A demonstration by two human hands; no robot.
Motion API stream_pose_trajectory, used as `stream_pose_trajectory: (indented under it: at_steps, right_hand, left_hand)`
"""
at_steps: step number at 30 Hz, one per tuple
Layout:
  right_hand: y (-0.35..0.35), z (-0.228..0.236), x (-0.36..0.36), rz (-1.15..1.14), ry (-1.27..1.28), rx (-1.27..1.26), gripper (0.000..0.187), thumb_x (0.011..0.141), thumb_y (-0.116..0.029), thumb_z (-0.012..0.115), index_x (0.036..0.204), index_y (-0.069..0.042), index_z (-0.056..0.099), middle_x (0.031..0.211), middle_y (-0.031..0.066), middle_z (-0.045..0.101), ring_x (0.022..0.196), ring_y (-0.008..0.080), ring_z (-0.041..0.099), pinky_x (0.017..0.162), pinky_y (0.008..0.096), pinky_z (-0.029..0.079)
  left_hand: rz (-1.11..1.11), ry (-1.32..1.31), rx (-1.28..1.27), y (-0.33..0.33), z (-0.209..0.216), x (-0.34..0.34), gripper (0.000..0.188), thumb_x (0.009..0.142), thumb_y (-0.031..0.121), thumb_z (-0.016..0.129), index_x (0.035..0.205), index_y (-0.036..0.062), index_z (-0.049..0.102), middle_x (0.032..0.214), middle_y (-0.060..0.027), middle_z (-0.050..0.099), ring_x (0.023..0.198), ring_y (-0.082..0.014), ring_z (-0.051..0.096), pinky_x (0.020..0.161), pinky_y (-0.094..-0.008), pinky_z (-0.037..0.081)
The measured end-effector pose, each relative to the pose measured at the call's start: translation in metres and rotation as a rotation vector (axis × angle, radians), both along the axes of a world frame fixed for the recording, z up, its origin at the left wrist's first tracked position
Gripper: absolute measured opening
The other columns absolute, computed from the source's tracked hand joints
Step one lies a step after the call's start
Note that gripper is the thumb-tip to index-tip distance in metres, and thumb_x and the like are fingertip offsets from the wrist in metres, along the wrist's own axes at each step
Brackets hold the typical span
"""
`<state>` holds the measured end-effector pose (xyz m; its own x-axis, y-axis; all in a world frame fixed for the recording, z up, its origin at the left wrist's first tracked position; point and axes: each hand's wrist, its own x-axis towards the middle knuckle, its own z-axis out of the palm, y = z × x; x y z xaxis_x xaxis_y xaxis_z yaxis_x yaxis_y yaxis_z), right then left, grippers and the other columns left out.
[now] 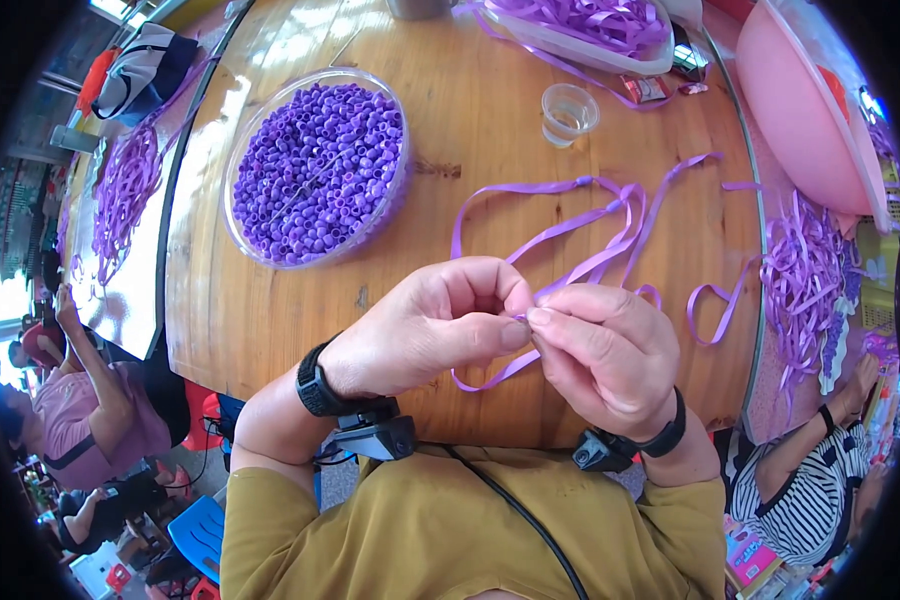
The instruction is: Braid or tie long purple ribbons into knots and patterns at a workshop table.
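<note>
Both of my hands meet over the near part of the wooden table. My left hand is closed, its thumb and forefinger pinching a narrow purple ribbon. Right against it, my right hand pinches the same ribbon with thumb and fingertips. The fingers hide most of the gripped bit. Beyond and beside the hands, the purple ribbon lies in loose loops with small knots or beads on it. Left of the loops stands a round clear tub full of purple beads, with a thin wire-like tool on top.
A small clear plastic cup stands at the far right. Behind it is a white tray of purple ribbons. A pink basin and a ribbon heap are on the right. Co-workers sit at both sides.
</note>
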<state>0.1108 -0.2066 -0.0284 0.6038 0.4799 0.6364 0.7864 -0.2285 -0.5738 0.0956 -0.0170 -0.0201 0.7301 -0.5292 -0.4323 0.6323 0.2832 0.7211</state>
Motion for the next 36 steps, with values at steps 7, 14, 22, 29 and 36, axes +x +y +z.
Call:
stream_pose_trajectory:
  at_steps: [7, 14, 22, 29, 36]
  right_hand:
    - [-0.001, 0.0, -0.001, 0.018, 0.242, 0.118, 0.026, 0.067, 0.009, 0.068, 0.085, -0.006, 0.058, 0.081, 0.0072, 0.06, 0.055, 0.0077, 0.051, 0.043, 0.019, 0.036]
    - [0.002, 0.002, -0.005, 0.037, 0.222, 0.177, 0.028, 0.064, 0.008, 0.067, 0.086, -0.006, 0.057, 0.078, 0.007, 0.058, 0.054, 0.0084, 0.05, 0.043, 0.0193, 0.036]
    - [0.003, 0.002, -0.006, -0.065, 0.158, 0.124, 0.028, 0.063, 0.011, 0.063, 0.086, -0.005, 0.058, 0.076, 0.0074, 0.057, 0.058, 0.0098, 0.051, 0.045, 0.0198, 0.037]
    - [0.003, 0.002, -0.005, -0.051, 0.212, 0.126, 0.027, 0.063, 0.012, 0.062, 0.085, -0.005, 0.058, 0.078, 0.0077, 0.056, 0.06, 0.0115, 0.052, 0.047, 0.0203, 0.038]
    - [0.004, 0.001, -0.003, -0.046, 0.192, 0.105, 0.025, 0.064, 0.011, 0.063, 0.084, -0.003, 0.058, 0.078, 0.0085, 0.056, 0.061, 0.0139, 0.053, 0.049, 0.0223, 0.04]
  left_hand:
    - [0.071, -0.278, 0.139, -0.005, 0.001, -0.005, 0.01, 0.078, 0.002, 0.06, 0.084, 0.0031, 0.053, 0.085, -0.0026, 0.053, 0.076, -0.0085, 0.052, 0.068, -0.0211, 0.043]
    - [0.237, -1.098, 0.388, -0.008, -0.01, -0.004, 0.016, 0.069, -0.004, 0.061, 0.081, 0.0041, 0.058, 0.09, -0.0079, 0.053, 0.08, -0.0175, 0.052, 0.073, -0.0272, 0.041]
    - [0.16, -0.49, 0.03, -0.007, -0.004, -0.014, 0.012, 0.087, 0.006, 0.051, 0.096, -0.0003, 0.054, 0.086, -0.0072, 0.059, 0.073, -0.0099, 0.055, 0.061, -0.0244, 0.046]
    - [0.137, -0.22, 0.014, -0.009, -0.002, -0.01, 0.01, 0.085, 0.002, 0.054, 0.095, 0.0001, 0.056, 0.084, -0.0034, 0.059, 0.067, -0.007, 0.056, 0.058, -0.0198, 0.047]
    - [0.178, -0.778, 0.342, -0.009, -0.008, -0.01, 0.007, 0.078, -0.003, 0.056, 0.084, -0.0017, 0.058, 0.081, -0.0056, 0.059, 0.066, -0.0082, 0.057, 0.055, -0.0211, 0.045]
